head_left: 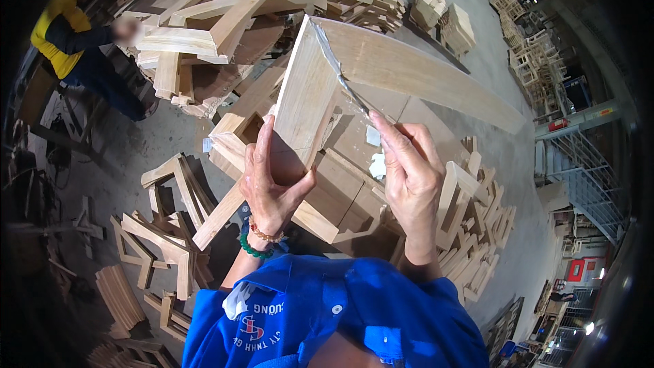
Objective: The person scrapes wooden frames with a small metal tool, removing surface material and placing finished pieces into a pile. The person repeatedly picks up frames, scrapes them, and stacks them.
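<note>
Wooden frame piece: an angled joint of two pale boards [320,88], held up at chest height in the middle of the view, its corner pointing away from the person.
Joint seam: a grey-white line of filler or glue [325,48] runs along the corner; which of the two, I cannot tell.
Left hand [272,184]: clamped around the lower end of the near board, thumb on its face, holding it steady.
Right hand [409,170]: fingers pinched closed on a thin metal blade [354,95], its tip at the seam.
Doing it well: keep the blade flat along the seam, use light strokes, and hold the board firm.
Surroundings: stacks of wooden parts [225,20] on the floor; a person in yellow [65,34] at far left.
</note>
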The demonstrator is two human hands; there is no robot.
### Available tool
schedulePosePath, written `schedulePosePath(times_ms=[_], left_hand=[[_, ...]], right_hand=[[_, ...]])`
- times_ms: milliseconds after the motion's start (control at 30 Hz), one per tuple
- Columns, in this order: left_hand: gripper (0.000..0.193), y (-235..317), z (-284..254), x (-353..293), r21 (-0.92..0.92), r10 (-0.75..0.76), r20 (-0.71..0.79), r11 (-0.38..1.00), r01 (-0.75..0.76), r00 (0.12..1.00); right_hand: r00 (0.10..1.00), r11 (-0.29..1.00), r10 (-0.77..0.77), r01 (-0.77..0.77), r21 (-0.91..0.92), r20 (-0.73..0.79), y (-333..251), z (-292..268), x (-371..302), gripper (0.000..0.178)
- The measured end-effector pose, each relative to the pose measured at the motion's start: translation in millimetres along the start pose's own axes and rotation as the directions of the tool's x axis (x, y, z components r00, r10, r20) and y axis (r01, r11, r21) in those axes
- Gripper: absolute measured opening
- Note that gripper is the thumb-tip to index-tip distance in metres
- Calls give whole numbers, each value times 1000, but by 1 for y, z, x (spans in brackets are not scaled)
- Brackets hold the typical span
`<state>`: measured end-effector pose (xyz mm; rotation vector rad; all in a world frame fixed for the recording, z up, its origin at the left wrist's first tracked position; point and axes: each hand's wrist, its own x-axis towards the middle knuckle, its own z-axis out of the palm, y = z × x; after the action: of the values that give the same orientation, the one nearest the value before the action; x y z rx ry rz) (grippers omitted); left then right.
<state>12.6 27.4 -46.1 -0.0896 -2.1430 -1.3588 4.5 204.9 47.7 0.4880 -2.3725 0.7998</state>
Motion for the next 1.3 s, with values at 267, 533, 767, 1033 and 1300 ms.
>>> schedulePosePath(times_ms=[267,533,767,1033,1300], left_hand=[[95,-6,5,0,28,38,32,999,-39,999],[93,-10,19,-7,63,-61,117,997,54,991],[91,-11,27,-8,-1,-122,201,992,124,972],[88,-23,35,-16,-187,-180,305,951,245,935],[88,-25,34,-6,-368,-143,388,882,295,911]], right_hand=[[994,994,86,-90,60,65,4,-5,0,44],[972,974,200,-183,136,-126,32,-15,-5,38],[964,951,245,-218,221,-106,27,-34,-23,32],[949,953,298,-290,90,-101,41,-69,-43,30],[972,921,157,-208,-330,-176,57,-87,-51,53]])
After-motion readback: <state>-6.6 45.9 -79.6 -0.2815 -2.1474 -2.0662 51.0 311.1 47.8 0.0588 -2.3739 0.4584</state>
